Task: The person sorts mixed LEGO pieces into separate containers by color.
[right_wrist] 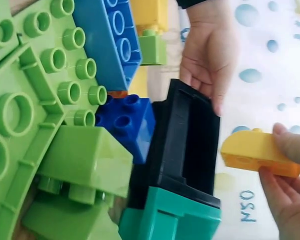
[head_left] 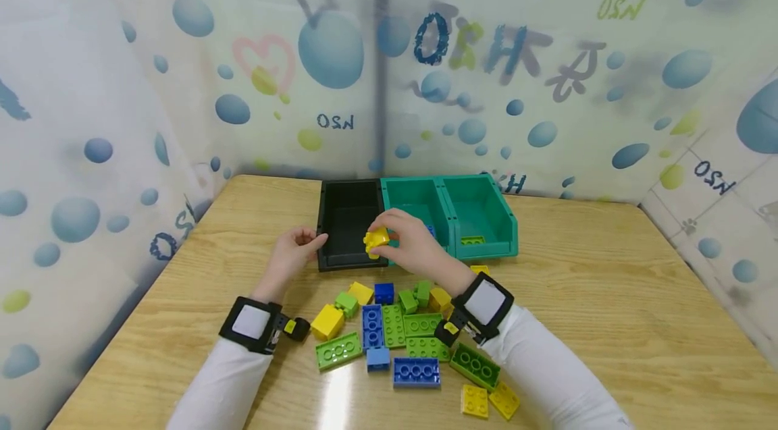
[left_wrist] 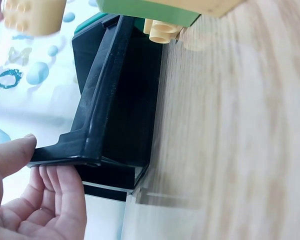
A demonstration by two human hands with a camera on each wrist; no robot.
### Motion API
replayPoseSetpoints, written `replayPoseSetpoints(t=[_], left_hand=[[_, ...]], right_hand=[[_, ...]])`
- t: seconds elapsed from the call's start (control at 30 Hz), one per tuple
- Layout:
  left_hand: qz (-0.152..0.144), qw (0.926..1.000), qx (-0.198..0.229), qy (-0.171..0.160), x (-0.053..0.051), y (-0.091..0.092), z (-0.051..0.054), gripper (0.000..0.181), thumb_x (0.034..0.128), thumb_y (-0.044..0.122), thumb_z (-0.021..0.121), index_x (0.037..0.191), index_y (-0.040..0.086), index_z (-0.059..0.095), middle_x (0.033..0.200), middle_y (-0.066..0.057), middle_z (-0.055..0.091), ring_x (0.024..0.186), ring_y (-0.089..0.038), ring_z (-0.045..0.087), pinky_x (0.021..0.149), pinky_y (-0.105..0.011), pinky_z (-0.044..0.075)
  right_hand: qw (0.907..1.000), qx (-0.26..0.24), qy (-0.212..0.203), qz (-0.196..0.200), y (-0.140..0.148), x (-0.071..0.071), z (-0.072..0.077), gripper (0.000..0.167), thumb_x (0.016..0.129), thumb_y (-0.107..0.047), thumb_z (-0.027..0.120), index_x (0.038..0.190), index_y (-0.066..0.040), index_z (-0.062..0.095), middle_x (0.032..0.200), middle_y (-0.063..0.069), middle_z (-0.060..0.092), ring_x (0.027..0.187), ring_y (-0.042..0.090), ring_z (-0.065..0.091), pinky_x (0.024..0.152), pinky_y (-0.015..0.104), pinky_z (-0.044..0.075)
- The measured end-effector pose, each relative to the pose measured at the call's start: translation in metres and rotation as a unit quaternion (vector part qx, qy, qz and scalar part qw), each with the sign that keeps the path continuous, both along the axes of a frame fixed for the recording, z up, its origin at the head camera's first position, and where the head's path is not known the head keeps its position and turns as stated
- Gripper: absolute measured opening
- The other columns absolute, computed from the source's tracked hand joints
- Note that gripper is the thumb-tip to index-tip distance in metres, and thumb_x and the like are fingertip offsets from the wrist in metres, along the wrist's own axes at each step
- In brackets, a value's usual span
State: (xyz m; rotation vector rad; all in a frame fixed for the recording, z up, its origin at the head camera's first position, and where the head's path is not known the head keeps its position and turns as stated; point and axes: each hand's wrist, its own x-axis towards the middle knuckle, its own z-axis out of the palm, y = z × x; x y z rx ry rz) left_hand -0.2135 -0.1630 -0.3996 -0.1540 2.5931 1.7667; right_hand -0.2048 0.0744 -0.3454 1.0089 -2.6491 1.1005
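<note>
My left hand point(head_left: 290, 256) pinches the left rim of a black plastic bin point(head_left: 348, 260), thumb on top and fingers beneath, as the left wrist view shows. Over the right side of that bin, my right hand point(head_left: 416, 246) holds a yellow toy building brick point(head_left: 377, 238) between thumb and fingers. The brick has a rounded end, plain in the right wrist view point(right_wrist: 250, 150). Inside the black bin I see no brick. Joined to its right stand two teal bins; my right hand partly hides the nearer teal bin point(head_left: 413, 192).
A green brick lies in the far right teal bin point(head_left: 480, 207); something blue shows in the middle one. In front, loose bricks spread over the wooden table point(head_left: 608, 295): blue bricks point(head_left: 416, 372), green bricks point(head_left: 338, 351) and yellow bricks point(head_left: 328, 322). A patterned curtain point(head_left: 340, 126) hangs behind.
</note>
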Motion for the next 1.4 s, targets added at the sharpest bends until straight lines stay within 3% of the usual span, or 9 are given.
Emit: replayPoseSetpoints(t=[0.17,0.3,0.53,0.73,0.9,1.1,1.27,1.4], left_hand=[[-0.001,1.0,-0.004,0.003,-0.001,-0.001,-0.001,0.023,0.0947,0.024,0.058,0.096,0.002,0.053,0.083,-0.004,0.048,0.076,-0.02,0.05,0.076,-0.03,0.053],[0.001,1.0,-0.008,0.004,-0.002,-0.001,-0.001,0.024,0.0944,0.025,0.058,0.096,0.002,0.054,0.083,-0.004,0.048,0.075,-0.018,0.05,0.077,-0.031,0.054],[0.0,0.9999,-0.008,0.006,-0.003,0.0,-0.001,0.024,0.0943,0.025,0.059,0.098,0.002,0.053,0.085,-0.005,0.048,0.077,-0.017,0.049,0.076,-0.03,0.053],[0.001,1.0,-0.006,0.006,-0.003,0.0,-0.001,0.024,0.0942,0.025,0.059,0.097,0.002,0.053,0.085,-0.006,0.048,0.079,-0.017,0.049,0.075,-0.029,0.052],[0.002,1.0,-0.008,0.004,-0.002,0.0,-0.001,0.024,0.0944,0.025,0.059,0.098,0.002,0.053,0.086,-0.006,0.048,0.079,-0.017,0.049,0.075,-0.028,0.052],[0.0,1.0,-0.005,0.003,-0.002,-0.001,-0.002,0.025,0.0944,0.026,0.059,0.097,0.002,0.053,0.085,-0.005,0.048,0.078,-0.017,0.049,0.075,-0.029,0.052],[0.001,1.0,-0.004,0.0,-0.001,-0.002,-0.003,0.025,0.094,0.026,0.059,0.098,0.002,0.053,0.086,-0.006,0.048,0.079,-0.017,0.049,0.075,-0.029,0.052],[0.0,1.0,-0.006,0.004,-0.001,-0.002,-0.003,0.024,0.0942,0.025,0.059,0.098,0.002,0.053,0.086,-0.006,0.048,0.078,-0.017,0.049,0.074,-0.029,0.052]], right_hand=[[0.9997,0.003,0.025,0.0,-0.013,-0.009,-0.008,0.024,0.083,-0.008,0.071,0.105,-0.007,0.063,0.114,0.008,0.056,0.102,0.022,0.057,0.087,0.031,0.053],[0.9984,0.041,0.037,-0.014,-0.019,-0.013,-0.015,0.02,0.085,-0.008,0.069,0.103,-0.007,0.062,0.115,0.008,0.054,0.102,0.023,0.056,0.089,0.03,0.052],[0.9932,0.108,0.015,-0.041,-0.023,-0.017,-0.022,0.017,0.088,-0.008,0.066,0.104,-0.007,0.061,0.118,0.008,0.051,0.102,0.022,0.056,0.093,0.029,0.05],[0.9842,0.173,0.014,-0.032,-0.028,-0.018,-0.025,0.022,0.09,-0.01,0.062,0.112,-0.007,0.063,0.117,0.007,0.05,0.095,0.018,0.058,0.087,0.023,0.052],[0.9732,0.225,0.038,-0.026,-0.034,-0.018,-0.026,0.024,0.093,-0.014,0.06,0.116,-0.007,0.064,0.117,0.008,0.054,0.096,0.017,0.06,0.087,0.024,0.052],[0.9504,0.305,0.057,-0.025,-0.041,-0.018,-0.026,0.026,0.097,-0.017,0.052,0.12,-0.009,0.063,0.12,0.008,0.055,0.101,0.016,0.06,0.091,0.025,0.05],[0.9313,0.36,0.048,-0.027,-0.048,-0.016,-0.024,0.03,0.1,-0.018,0.048,0.126,-0.01,0.059,0.135,0.01,0.051,0.119,0.02,0.055,0.099,0.029,0.045],[0.9235,0.379,0.054,-0.019,-0.051,-0.015,-0.027,0.035,0.1,-0.026,0.047,0.13,-0.011,0.057,0.147,0.011,0.04,0.13,0.021,0.046,0.105,0.031,0.04]])
